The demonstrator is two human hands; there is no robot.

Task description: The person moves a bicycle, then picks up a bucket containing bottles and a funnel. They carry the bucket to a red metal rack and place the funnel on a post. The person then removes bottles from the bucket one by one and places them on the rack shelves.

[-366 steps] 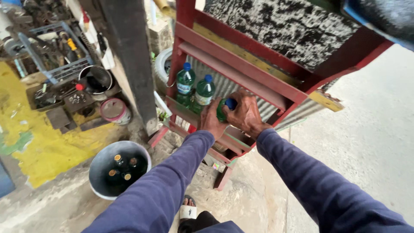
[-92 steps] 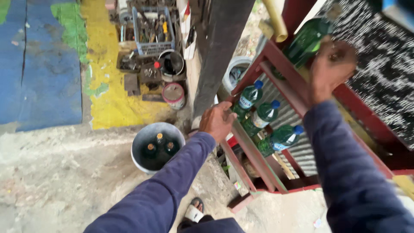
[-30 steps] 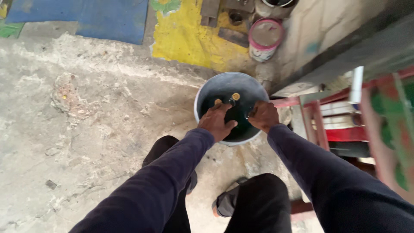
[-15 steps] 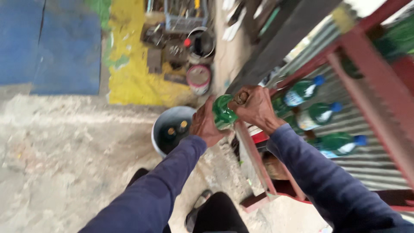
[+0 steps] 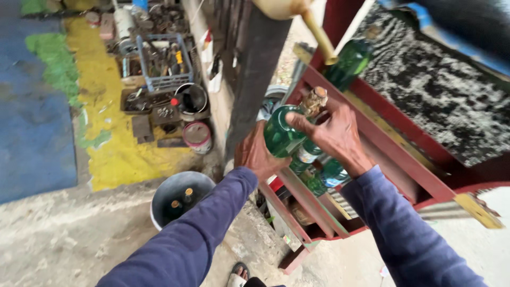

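Observation:
I hold a green glass bottle (image 5: 280, 133) with both hands in front of a red metal rack (image 5: 396, 151). My left hand (image 5: 258, 155) cups its round body from below. My right hand (image 5: 332, 135) grips its neck near the brownish stopper (image 5: 315, 99). Behind the bottle, other green bottles with blue caps (image 5: 324, 174) lie on the rack's lower shelf. Another green bottle (image 5: 348, 62) stands higher up on the rack. Down to the left, a grey bucket (image 5: 159, 199) on the ground holds a few dark bottles with gold tops.
A dark post (image 5: 255, 74) stands just left of the rack. Behind it lie a blue crate of tools (image 5: 159, 66), tins and a red-rimmed paint can (image 5: 197, 135) on yellow-painted floor. A speckled slab (image 5: 441, 101) tops the rack. My sandalled foot (image 5: 240, 273) is below.
I have lifted the green bottle from the bucket up to the rack's upper part. My view has tilted up from the ground.

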